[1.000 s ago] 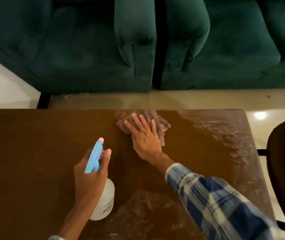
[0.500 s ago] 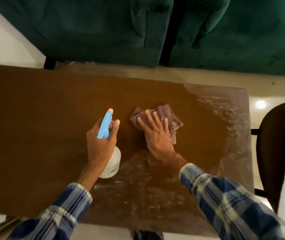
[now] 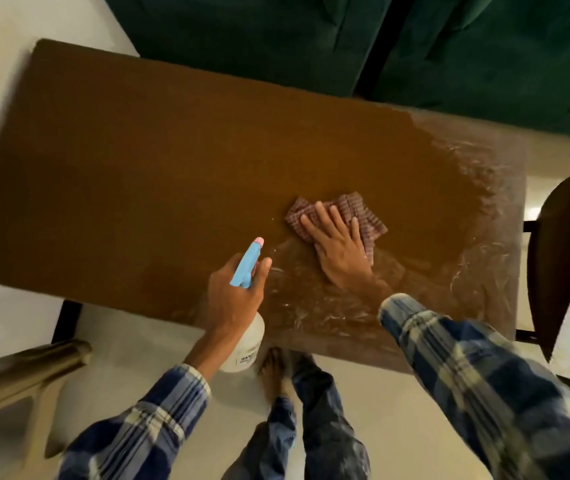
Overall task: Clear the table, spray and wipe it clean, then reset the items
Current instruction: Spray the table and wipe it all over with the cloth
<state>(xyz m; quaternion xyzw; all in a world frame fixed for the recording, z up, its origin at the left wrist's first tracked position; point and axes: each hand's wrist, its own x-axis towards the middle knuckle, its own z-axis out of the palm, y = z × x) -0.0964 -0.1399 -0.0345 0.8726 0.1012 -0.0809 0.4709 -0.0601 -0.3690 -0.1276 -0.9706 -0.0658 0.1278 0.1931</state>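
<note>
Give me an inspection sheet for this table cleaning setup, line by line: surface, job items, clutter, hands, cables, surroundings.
Surface: brown table, streaky wet film over its right part and near edge, the left part looks dry and matte.
Job's things: checked cloth flat on the table; spray bottle with blue trigger head, held over the near edge.
Clutter: nothing seen on the tabletop.
Hands: left hand gripping the bottle's neck, nozzle pointing away over the table; right hand pressed palm down on the cloth, fingers spread.
Cables: nothing seen.
Surroundings: green sofas beyond the far edge, dark chair at the right, pale seat at lower left, light floor.
</note>
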